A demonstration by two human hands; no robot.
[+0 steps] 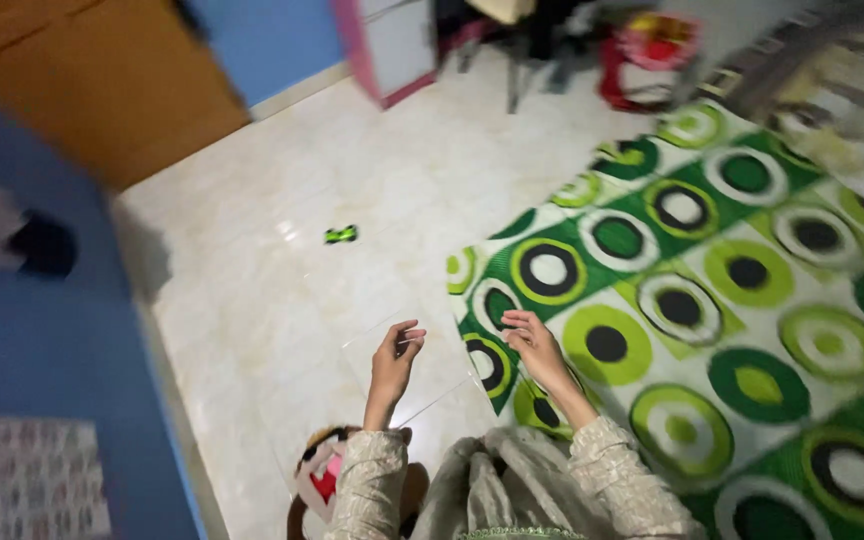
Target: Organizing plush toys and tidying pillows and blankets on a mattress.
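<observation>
Both hands, left hand and right hand, pinch a clear plastic sheet with closed fingers, stretching it flat above the floor beside the green mat's corner

Cream patterned sleeves; grey-beige cloth over lap

- A toy car lies on the floor, well beyond the hands.
- The mat covers the floor's right side.
- The left hand is over bare floor; the right hand is over the mat's left edge.
- A cabinet stands at the far edge.
</observation>
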